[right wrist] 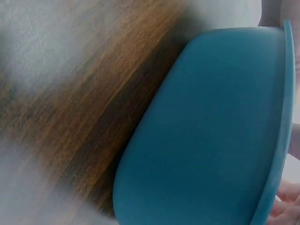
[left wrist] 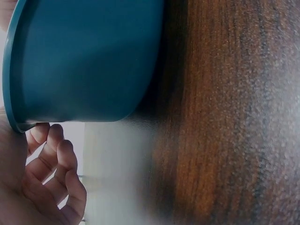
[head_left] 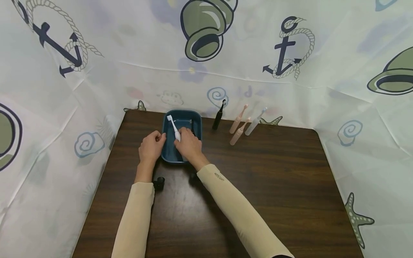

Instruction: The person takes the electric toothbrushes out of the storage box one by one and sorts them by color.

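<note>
Beige sleeves [head_left: 226, 200], right hand [head_left: 190, 145] pinching white toothbrush [head_left: 174, 127], left hand [head_left: 150, 147] curled at teal tub [head_left: 196, 122]

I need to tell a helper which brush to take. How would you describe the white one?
On the dark table sits a blue tray. The white brush leans over it, held by the right hand; the other brushes stand outside by the curtain.

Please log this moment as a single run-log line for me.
right hand: holds white toothbrush over teal tray | left hand: fingers curled at tray's left rim | four toothbrushes lie right of tray
</note>
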`<action>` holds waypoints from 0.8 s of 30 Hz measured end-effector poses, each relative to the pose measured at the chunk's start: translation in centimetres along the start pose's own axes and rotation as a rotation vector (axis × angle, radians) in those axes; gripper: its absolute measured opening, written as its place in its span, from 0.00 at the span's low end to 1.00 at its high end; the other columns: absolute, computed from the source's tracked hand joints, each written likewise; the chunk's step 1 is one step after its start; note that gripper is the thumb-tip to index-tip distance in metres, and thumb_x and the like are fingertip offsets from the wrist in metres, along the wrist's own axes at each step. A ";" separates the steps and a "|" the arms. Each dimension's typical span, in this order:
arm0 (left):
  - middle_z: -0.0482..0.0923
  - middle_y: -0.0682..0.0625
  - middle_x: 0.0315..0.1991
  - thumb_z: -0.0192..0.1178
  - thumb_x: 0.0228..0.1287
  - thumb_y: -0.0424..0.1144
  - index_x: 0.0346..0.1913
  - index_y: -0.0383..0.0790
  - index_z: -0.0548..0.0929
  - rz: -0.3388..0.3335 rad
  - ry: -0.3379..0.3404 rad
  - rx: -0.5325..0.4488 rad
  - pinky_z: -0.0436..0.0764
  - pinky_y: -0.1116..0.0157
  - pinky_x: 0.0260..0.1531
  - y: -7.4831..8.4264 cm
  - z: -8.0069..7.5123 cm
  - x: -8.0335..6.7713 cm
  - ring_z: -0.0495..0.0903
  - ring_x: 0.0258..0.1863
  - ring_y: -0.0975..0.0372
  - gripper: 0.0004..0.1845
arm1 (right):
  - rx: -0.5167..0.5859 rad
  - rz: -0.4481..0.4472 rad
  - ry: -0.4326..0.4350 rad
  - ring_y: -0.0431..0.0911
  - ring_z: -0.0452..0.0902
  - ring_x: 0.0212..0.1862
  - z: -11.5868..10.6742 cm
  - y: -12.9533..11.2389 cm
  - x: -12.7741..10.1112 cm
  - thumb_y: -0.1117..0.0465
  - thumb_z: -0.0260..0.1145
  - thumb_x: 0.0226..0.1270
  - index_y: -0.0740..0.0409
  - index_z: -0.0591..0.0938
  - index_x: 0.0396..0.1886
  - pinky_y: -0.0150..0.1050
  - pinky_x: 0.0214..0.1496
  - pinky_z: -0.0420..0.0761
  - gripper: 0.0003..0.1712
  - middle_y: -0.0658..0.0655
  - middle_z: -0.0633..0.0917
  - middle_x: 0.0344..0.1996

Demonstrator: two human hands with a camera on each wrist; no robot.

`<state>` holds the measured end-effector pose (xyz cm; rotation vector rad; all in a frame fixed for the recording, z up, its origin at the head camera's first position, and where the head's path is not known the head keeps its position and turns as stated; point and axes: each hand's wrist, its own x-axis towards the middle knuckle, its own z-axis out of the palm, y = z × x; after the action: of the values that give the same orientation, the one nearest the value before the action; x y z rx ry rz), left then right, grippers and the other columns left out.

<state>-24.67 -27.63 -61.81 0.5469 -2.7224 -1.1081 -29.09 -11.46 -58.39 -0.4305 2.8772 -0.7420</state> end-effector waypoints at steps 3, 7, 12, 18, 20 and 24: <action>0.72 0.47 0.28 0.53 0.83 0.59 0.34 0.47 0.75 -0.001 -0.004 0.001 0.65 0.56 0.29 0.0 0.0 0.0 0.75 0.28 0.49 0.22 | 0.029 -0.009 0.016 0.45 0.81 0.39 -0.1 0.1 -0.3 0.50 0.69 0.79 0.45 0.80 0.66 0.49 0.42 0.83 0.21 0.48 0.84 0.51; 0.71 0.47 0.28 0.53 0.84 0.59 0.34 0.46 0.75 -0.005 -0.006 0.005 0.65 0.56 0.30 0.1 0.1 0.0 0.75 0.29 0.49 0.22 | 0.059 -0.014 0.041 0.46 0.83 0.41 -0.4 0.4 -0.4 0.50 0.69 0.78 0.45 0.80 0.68 0.50 0.44 0.84 0.22 0.49 0.85 0.53; 0.72 0.47 0.28 0.54 0.83 0.58 0.34 0.46 0.75 0.000 -0.002 0.010 0.65 0.56 0.29 0.3 0.2 0.0 0.75 0.29 0.49 0.22 | 0.112 0.021 0.058 0.46 0.83 0.45 -0.9 0.7 -0.5 0.48 0.68 0.78 0.43 0.79 0.69 0.51 0.48 0.83 0.23 0.47 0.84 0.55; 0.71 0.48 0.27 0.52 0.84 0.59 0.34 0.47 0.74 0.010 0.000 0.002 0.66 0.56 0.29 0.3 0.2 0.0 0.74 0.27 0.50 0.22 | 0.203 0.029 0.099 0.45 0.81 0.41 -1.6 1.1 -0.7 0.49 0.69 0.78 0.42 0.79 0.68 0.48 0.44 0.80 0.23 0.47 0.82 0.54; 0.71 0.48 0.27 0.52 0.84 0.59 0.34 0.47 0.74 0.011 0.000 -0.004 0.66 0.56 0.29 0.1 0.2 0.0 0.74 0.27 0.50 0.22 | 0.218 0.015 0.112 0.45 0.81 0.40 -1.8 1.1 -0.8 0.49 0.69 0.78 0.42 0.78 0.68 0.46 0.42 0.80 0.23 0.47 0.82 0.54; 0.71 0.48 0.27 0.52 0.84 0.59 0.34 0.47 0.74 0.007 -0.004 -0.008 0.66 0.56 0.28 0.1 0.3 0.1 0.73 0.27 0.50 0.22 | 0.252 -0.011 0.153 0.45 0.81 0.40 -2.3 1.3 -1.0 0.50 0.69 0.78 0.42 0.78 0.69 0.46 0.40 0.80 0.23 0.48 0.82 0.57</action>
<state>-24.87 -27.36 -61.94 0.5348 -2.7196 -1.1194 -28.95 -9.01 -57.01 -0.3717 2.8649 -1.1694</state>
